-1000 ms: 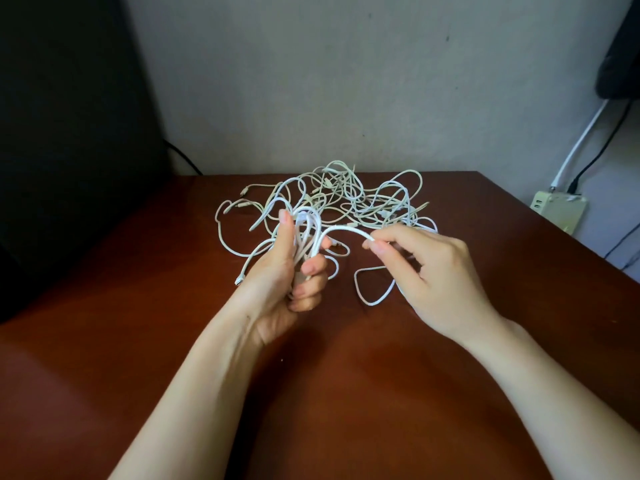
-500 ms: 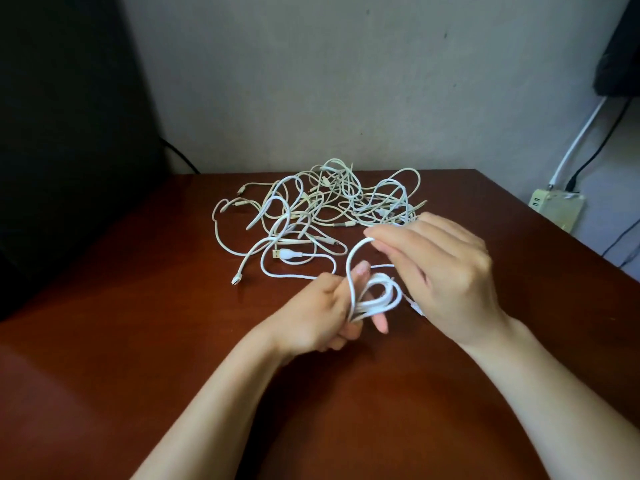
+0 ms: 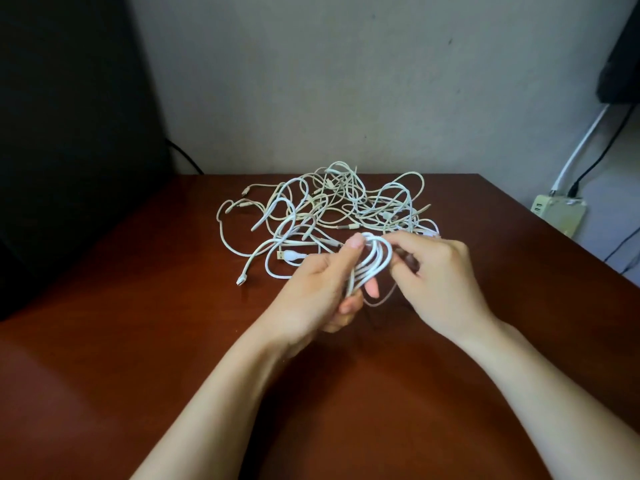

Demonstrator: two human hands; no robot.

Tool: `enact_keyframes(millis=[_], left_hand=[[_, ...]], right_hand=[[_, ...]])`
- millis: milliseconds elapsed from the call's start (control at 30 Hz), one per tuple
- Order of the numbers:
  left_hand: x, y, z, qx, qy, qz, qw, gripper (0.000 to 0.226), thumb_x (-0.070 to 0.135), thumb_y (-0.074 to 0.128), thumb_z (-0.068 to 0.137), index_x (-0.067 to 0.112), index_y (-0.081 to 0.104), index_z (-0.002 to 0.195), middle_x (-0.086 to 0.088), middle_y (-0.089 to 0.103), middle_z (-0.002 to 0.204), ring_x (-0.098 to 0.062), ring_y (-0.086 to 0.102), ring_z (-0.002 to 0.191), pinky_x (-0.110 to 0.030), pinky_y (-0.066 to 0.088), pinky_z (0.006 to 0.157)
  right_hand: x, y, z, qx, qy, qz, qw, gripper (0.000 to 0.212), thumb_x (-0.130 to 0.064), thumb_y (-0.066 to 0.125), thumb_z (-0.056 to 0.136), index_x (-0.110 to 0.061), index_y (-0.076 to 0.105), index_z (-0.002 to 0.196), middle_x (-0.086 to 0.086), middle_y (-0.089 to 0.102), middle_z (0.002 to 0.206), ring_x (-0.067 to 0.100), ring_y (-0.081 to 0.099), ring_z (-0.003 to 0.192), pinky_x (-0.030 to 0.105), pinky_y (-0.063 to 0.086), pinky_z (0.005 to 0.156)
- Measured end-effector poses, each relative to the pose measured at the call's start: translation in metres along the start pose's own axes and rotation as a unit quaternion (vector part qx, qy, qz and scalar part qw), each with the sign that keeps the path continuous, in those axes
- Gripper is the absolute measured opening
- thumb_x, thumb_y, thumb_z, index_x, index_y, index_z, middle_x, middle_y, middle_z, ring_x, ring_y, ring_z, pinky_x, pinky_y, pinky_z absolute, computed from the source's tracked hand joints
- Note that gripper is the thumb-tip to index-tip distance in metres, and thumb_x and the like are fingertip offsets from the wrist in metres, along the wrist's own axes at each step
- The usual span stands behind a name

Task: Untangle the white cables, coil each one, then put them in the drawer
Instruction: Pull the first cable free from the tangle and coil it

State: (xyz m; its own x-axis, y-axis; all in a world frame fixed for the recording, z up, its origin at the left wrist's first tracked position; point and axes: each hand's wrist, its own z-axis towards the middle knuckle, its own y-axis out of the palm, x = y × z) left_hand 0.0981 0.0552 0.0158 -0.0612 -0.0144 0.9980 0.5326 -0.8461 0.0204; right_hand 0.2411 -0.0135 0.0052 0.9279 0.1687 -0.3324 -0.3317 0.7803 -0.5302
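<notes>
A tangle of white cables (image 3: 332,206) lies on the far middle of the brown table (image 3: 138,341). In front of it my left hand (image 3: 311,292) grips a small coil of white cable (image 3: 372,265), thumb on top and fingers curled under the loops. My right hand (image 3: 436,275) is just right of the coil, its fingers curled and pinching the cable's end by the loops. A loose USB plug (image 3: 289,255) lies on the table behind my left hand. No drawer is in view.
A dark panel (image 3: 69,133) stands at the left of the table. A pale power strip (image 3: 557,213) with white and black cords plugged in sits beyond the table's right edge. The grey wall (image 3: 346,81) closes the far side.
My left hand pulled the coil out of the tangle toward me, dipped low, then rose a little. My right hand moved in close to the coil, and the coil has more loops.
</notes>
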Motion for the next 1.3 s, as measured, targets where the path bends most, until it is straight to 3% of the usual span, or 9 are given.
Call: enact_keyframes(millis=[67,233,433,567,700,933,1000,1133,1300], left_hand=[[0.002,-0.003,0.0,0.018,0.002,-0.004,1.0,0.054,0.049,0.032,0.095,0.008,0.057,0.069,0.002,0.031,0.042,-0.009,0.02,0.036,-0.017,0.012,0.041],[0.004,-0.013,0.002,0.05,0.001,-0.044,0.998,0.046,0.026,0.022,0.103,0.006,0.054,0.076,-0.002,0.035,0.043,-0.008,0.02,0.034,-0.015,0.013,0.041],[0.0,-0.016,0.005,0.146,0.027,-0.001,0.989,0.049,0.013,0.019,0.099,0.005,0.054,0.066,-0.002,0.038,0.044,-0.01,0.024,0.035,-0.018,0.021,0.039],[-0.007,-0.019,0.008,0.229,0.047,0.05,0.971,0.05,0.023,0.026,0.104,0.008,0.043,0.059,-0.003,0.039,0.043,-0.01,0.028,0.032,-0.019,0.024,0.04],[-0.01,-0.025,0.01,0.28,0.03,0.022,0.959,0.053,0.031,0.031,0.104,-0.004,0.056,0.074,0.005,0.04,0.038,-0.004,0.032,0.03,-0.014,0.024,0.033],[-0.019,-0.03,0.011,0.302,0.089,0.305,0.899,0.057,0.042,0.041,0.099,0.004,0.037,0.057,-0.012,0.04,0.05,-0.013,0.029,0.049,-0.025,0.025,0.048],[-0.021,-0.028,0.012,0.295,0.088,0.35,0.885,0.056,0.045,0.046,0.095,0.001,0.043,0.061,-0.015,0.05,0.054,-0.019,0.038,0.054,-0.028,0.029,0.052],[-0.022,-0.023,0.009,0.204,0.134,0.384,0.89,0.052,0.038,0.054,0.094,0.013,0.043,0.05,0.006,0.038,0.042,-0.01,0.037,0.047,-0.017,0.027,0.049],[-0.019,-0.01,0.004,0.051,0.153,0.369,0.916,0.057,0.027,0.048,0.099,0.014,0.049,0.043,0.007,0.041,0.033,-0.003,0.043,0.037,-0.008,0.03,0.049]], right_hand=[[-0.002,0.0,-0.001,-0.012,-0.009,-0.003,1.0,0.012,-0.013,0.059,0.083,-0.014,0.068,0.075,-0.019,0.041,0.051,-0.011,0.046,0.056,0.004,0.032,0.056],[-0.009,-0.001,-0.001,-0.031,-0.034,0.034,0.998,0.016,-0.019,0.057,0.088,-0.017,0.071,0.082,-0.013,0.067,0.072,0.007,0.059,0.065,0.02,0.046,0.063],[-0.01,-0.002,-0.003,-0.026,-0.052,0.002,0.998,0.02,-0.026,0.056,0.088,-0.015,0.072,0.086,-0.013,0.056,0.067,0.006,0.04,0.058,0.019,0.039,0.055],[-0.013,0.001,-0.006,-0.082,-0.087,-0.032,0.992,0.022,-0.03,0.053,0.089,-0.017,0.071,0.087,-0.017,0.041,0.067,0.002,0.032,0.061,0.024,0.04,0.052],[-0.02,0.006,-0.009,-0.109,-0.149,-0.037,0.982,0.022,-0.027,0.053,0.091,-0.013,0.07,0.086,-0.005,0.061,0.068,0.014,0.053,0.058,0.033,0.049,0.05],[-0.026,0.003,-0.008,-0.036,-0.25,-0.063,0.966,0.028,-0.021,0.059,0.094,-0.009,0.068,0.071,0.001,0.053,0.059,0.021,0.05,0.053,0.028,0.041,0.051],[-0.026,0.002,-0.007,-0.01,-0.271,-0.067,0.96,0.028,-0.022,0.063,0.092,-0.009,0.068,0.069,0.001,0.052,0.059,0.018,0.045,0.055,0.025,0.035,0.054],[-0.026,-0.003,-0.004,0.047,-0.284,-0.065,0.956,0.027,-0.023,0.07,0.089,-0.009,0.071,0.067,0.002,0.058,0.059,0.02,0.049,0.054,0.029,0.037,0.05],[-0.014,-0.009,-0.002,0.103,-0.189,-0.02,0.976,0.031,-0.027,0.067,0.09,-0.008,0.074,0.066,0.003,0.064,0.058,0.02,0.054,0.052,0.029,0.042,0.052]])
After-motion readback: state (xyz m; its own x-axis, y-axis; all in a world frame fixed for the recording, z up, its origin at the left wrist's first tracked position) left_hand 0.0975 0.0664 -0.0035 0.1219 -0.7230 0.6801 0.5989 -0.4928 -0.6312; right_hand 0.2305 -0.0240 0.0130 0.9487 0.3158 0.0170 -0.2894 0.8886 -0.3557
